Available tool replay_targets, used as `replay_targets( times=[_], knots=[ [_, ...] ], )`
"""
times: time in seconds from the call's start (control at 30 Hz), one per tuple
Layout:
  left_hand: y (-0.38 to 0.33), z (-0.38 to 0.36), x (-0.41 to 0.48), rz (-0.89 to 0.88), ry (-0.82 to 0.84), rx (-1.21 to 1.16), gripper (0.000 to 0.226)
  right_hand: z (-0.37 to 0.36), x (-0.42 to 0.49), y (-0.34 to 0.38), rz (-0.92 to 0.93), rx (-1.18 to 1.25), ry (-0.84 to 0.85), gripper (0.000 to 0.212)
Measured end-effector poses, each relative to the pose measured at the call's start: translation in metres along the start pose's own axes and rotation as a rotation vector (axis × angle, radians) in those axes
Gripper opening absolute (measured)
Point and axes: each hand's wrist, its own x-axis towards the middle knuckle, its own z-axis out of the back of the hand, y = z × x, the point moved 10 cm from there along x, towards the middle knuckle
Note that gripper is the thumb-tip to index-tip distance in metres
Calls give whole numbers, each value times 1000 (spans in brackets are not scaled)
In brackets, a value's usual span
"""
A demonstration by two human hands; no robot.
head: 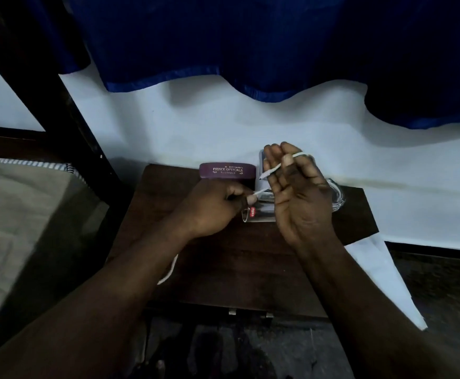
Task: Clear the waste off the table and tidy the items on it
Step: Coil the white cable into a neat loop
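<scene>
- A blue curtain hangs over the pale wall.
- The dark wooden table stands against that wall.
- The right hand is raised with its palm to the camera and its fingers upright. Its thumb clamps a white cable that loops round the fingers.
- The left hand, curled, pinches the same cable just above the table.
- A maroon glasses case lies at the table's back edge beside a white box.
- A clear container lies behind the hands.
- Slack cable trails under the left forearm.
</scene>
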Motion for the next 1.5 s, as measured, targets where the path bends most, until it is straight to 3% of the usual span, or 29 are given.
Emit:
replay_targets(
  times=[0.13,0.2,0.43,0.57,0.73,0.9,1.03,1.17,1.3,1.43,1.5],
  knots=[
    [-16,15,-4,-73,-4,176,13,-9,-6,7,186,-613,67,20],
    [-29,24,-7,-146,-49,307,14,-13,-8,3,211,-803,113,18],
    [-48,51,-19,-276,-260,419,9,-5,-6,-24,4,-1018,196,19],
    [-44,60,-15,-260,-239,300,20,-4,-20,-51,-297,-817,257,35],
    [-16,52,-6,-59,-105,-298,11,-21,-41,-55,-579,-393,376,32],
    [-4,22,-5,115,62,-744,17,-44,-49,-45,-640,10,415,24],
    [3,4,-7,224,131,-607,17,-44,-33,-28,-523,313,344,29],
    [6,-11,-12,228,268,-381,15,-17,-12,-16,-333,316,104,30],
    [1,-17,-13,215,309,-267,14,6,-5,-3,-82,70,-69,23],
    [-15,-10,-14,78,349,21,11,1,-11,13,162,-703,-30,21],
    [-24,4,-14,-17,265,199,10,-5,-15,9,216,-1028,40,19]
  ],
)
